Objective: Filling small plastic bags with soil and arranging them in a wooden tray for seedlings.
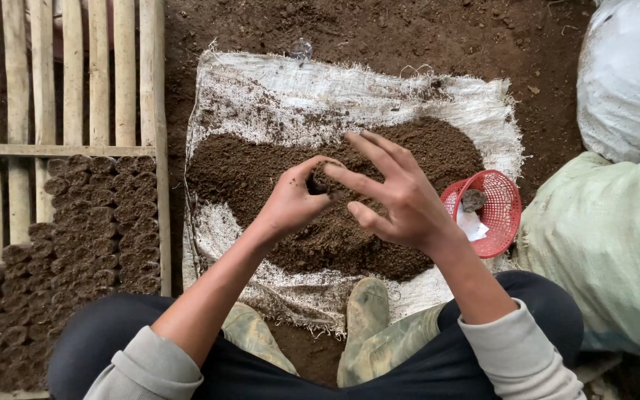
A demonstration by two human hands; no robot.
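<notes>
Many filled pots [98, 222] sit left; big soil pile [335, 200] remains. Your left hand [294, 200] fingers clamp a small pot [318, 181]; right hand [401, 200] fingers spread, pressing soil in.

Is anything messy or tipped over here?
Yes. The small red plastic basket lies tilted on its side at the edge of the white woven sack. Loose brown soil is scattered over the sack, away from the main heap.

Head cam, looking straight down, close over soil heap [335, 192].
</notes>
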